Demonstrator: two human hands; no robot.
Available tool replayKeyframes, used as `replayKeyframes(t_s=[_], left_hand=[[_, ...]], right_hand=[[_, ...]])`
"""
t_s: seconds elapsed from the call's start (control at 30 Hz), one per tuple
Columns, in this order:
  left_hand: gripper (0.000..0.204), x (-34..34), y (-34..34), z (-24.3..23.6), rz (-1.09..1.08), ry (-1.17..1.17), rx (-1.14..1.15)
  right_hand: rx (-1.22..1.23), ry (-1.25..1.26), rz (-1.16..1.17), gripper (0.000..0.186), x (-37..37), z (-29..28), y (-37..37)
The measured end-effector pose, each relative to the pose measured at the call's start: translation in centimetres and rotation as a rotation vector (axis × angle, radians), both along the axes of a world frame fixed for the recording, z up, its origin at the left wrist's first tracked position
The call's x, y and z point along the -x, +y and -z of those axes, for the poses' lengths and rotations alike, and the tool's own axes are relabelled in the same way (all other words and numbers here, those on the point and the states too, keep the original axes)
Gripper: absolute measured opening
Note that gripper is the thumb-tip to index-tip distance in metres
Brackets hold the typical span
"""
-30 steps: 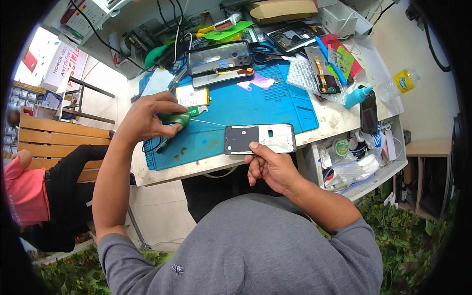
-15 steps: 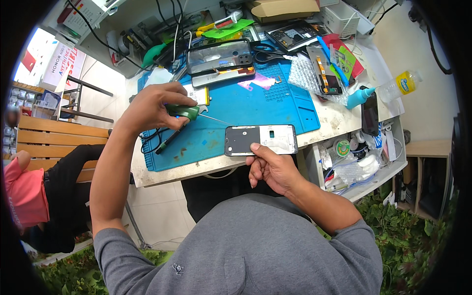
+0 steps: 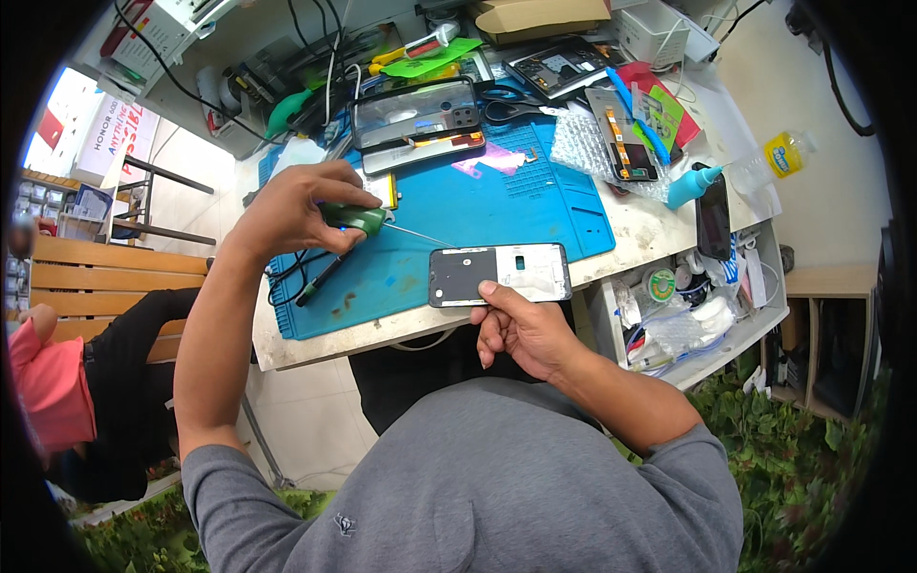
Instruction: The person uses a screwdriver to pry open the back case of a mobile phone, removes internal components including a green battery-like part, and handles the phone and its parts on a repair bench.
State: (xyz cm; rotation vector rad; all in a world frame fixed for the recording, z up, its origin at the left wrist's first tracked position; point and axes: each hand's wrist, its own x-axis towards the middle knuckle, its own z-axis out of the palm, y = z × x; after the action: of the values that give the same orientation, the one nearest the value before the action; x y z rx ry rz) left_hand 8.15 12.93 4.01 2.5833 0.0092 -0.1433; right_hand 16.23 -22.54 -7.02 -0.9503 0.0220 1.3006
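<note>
My left hand (image 3: 291, 212) is closed round the green handle of a screwdriver (image 3: 355, 218). Its thin metal shaft points right, and the tip is close to the upper left corner of a phone frame (image 3: 462, 275); whether they touch I cannot tell. The frame, dark grey on its left part and silvery on its right, is gripped at its near edge by my right hand (image 3: 525, 329), thumb on top and fingers below. Beneath my left hand a black pen-shaped tool (image 3: 322, 283) with a cord lies on the blue mat (image 3: 478, 215). A white battery (image 3: 380, 187) with a yellow edge lies beyond the screwdriver.
A phone back cover (image 3: 414, 113), scissors (image 3: 506, 100) and bubble wrap (image 3: 578, 141) lie farther back. To the right are a blue dropper bottle (image 3: 690, 188), a dark phone (image 3: 713, 222), a clear bottle (image 3: 785, 158) and an open drawer (image 3: 702, 349) of supplies. A person in pink (image 3: 53, 392) sits left.
The whole view has shifted slightly, so the bench sits a little farther left. Both hands keep their holds, with the screwdriver and phone frame in nearly the same position relative to each other.
</note>
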Motion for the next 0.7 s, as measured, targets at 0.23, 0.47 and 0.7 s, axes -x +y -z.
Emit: replayKeyframes(t_s=[0.23, 0.47, 0.7], left_hand=[[0.05, -1.9, -1.1, 0.2, 0.023, -0.015, -0.027], [0.046, -3.5, -2.4, 0.1, 0.047, -0.069, 0.0], [0.045, -4.2, -4.3, 0.8, 0.052, -0.052, 0.029]], right_hand=[[-0.009, 0.012, -0.004, 0.042, 0.0, 0.2, 0.0], [-0.014, 0.068, -0.022, 0.038, 0.0, 0.2, -0.1], [-0.034, 0.03, -0.073, 0.045, -0.1, 0.2, -0.3]])
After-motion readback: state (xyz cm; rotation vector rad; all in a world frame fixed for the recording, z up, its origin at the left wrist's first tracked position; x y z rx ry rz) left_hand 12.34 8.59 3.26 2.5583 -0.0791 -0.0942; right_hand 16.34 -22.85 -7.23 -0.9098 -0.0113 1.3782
